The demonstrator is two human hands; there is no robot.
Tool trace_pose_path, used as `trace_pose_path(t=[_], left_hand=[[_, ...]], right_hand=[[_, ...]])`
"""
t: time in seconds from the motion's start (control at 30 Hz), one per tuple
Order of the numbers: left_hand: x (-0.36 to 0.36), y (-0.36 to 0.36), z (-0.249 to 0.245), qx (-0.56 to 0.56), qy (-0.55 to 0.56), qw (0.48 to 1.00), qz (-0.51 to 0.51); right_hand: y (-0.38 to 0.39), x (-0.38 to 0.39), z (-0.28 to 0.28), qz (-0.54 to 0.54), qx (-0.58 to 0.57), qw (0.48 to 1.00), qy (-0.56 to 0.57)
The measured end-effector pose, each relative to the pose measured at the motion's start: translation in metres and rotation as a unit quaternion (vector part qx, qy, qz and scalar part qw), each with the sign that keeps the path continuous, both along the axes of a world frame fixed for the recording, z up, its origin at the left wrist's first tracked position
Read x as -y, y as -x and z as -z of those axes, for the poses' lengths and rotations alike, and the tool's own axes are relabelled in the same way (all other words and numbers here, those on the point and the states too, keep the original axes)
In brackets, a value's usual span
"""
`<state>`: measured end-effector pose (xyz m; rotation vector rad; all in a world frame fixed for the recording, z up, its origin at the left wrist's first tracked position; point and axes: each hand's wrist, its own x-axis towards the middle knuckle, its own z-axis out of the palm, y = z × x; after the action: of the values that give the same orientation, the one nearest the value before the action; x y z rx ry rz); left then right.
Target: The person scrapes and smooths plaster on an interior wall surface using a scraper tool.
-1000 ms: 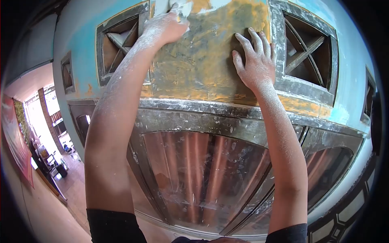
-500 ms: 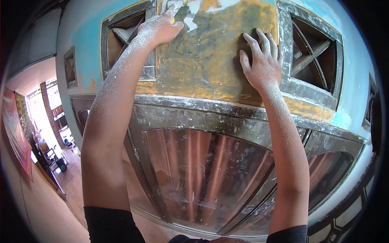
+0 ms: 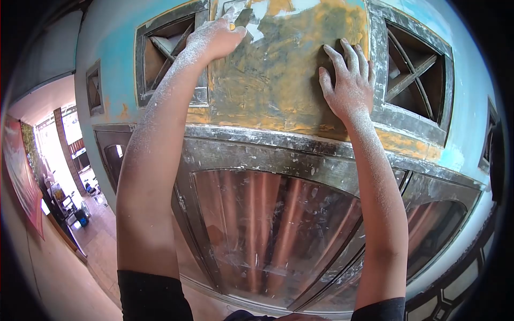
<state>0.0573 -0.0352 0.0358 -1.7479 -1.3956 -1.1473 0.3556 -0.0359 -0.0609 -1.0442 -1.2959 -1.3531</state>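
High on the wall, my left hand [image 3: 218, 40] is closed around a putty knife [image 3: 232, 25]; only a bit of its yellow handle and a greyish blade edge show. White patches of filler [image 3: 258, 33] lie beside the blade. White dust coats both forearms and hands. My right hand [image 3: 350, 80] rests with fingers spread on the wall panel [image 3: 267, 80], which is mottled yellow and olive. Nothing is in that hand.
Framed vent openings with crossed bars flank the panel, one at left [image 3: 167, 51] and one at right [image 3: 415, 69]. Below runs a dark wooden ledge [image 3: 257, 134] above a glazed door [image 3: 267, 224] with reddish curtains. A bright doorway [image 3: 69, 128] opens at far left.
My left hand has shifted slightly right with the putty knife, and the left forearm has moved right too. My right hand stays at almost the same spot on the panel.
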Motion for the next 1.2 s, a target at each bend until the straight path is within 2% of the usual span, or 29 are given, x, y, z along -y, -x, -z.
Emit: trace_pose_path(t=[0.13,0.2,0.23,0.33,0.4,0.43,0.5,0.63,0.73,0.87,0.93,1.1,1.2], left_hand=[[0.003,0.001,0.002,0.003,0.010,1.000,-0.024],[0.002,0.009,-0.002,0.021,-0.008,0.998,0.057],[0.000,0.007,0.000,0.019,-0.007,0.998,0.058],[-0.012,0.003,0.004,0.018,-0.008,1.000,0.006],[-0.014,0.008,0.002,0.042,-0.044,0.996,0.069],[-0.015,0.005,0.007,0.041,-0.041,0.996,0.068],[-0.016,-0.004,0.014,0.022,-0.033,0.999,0.004],[-0.004,0.006,0.005,0.008,0.003,1.000,-0.001],[-0.006,0.003,0.004,-0.004,-0.016,1.000,-0.008],[-0.011,0.012,-0.004,0.002,-0.008,1.000,0.029],[-0.006,0.001,0.005,-0.035,-0.022,0.998,-0.038],[0.000,0.002,0.001,-0.015,-0.006,1.000,-0.011],[-0.004,0.002,-0.002,-0.049,-0.002,0.997,-0.056]], right_hand=[[0.001,0.001,0.000,0.003,-0.001,1.000,0.003],[0.002,0.002,0.000,0.000,-0.002,1.000,0.000],[0.002,0.002,0.001,-0.001,-0.004,1.000,0.002],[0.003,0.003,0.001,0.005,-0.005,1.000,0.001],[0.002,0.003,0.000,0.004,-0.003,1.000,-0.001],[0.002,0.002,0.001,0.004,-0.003,1.000,-0.002],[0.002,0.002,0.001,0.004,-0.004,1.000,0.005],[0.001,0.001,0.000,0.004,-0.003,1.000,0.004],[0.002,0.001,0.000,0.010,-0.003,1.000,0.000],[0.002,0.000,0.002,0.002,-0.002,1.000,0.002],[0.001,0.000,0.001,-0.001,-0.001,1.000,-0.003],[0.003,0.001,0.001,-0.003,-0.002,1.000,-0.006],[0.002,0.000,0.000,0.001,-0.001,1.000,-0.001]])
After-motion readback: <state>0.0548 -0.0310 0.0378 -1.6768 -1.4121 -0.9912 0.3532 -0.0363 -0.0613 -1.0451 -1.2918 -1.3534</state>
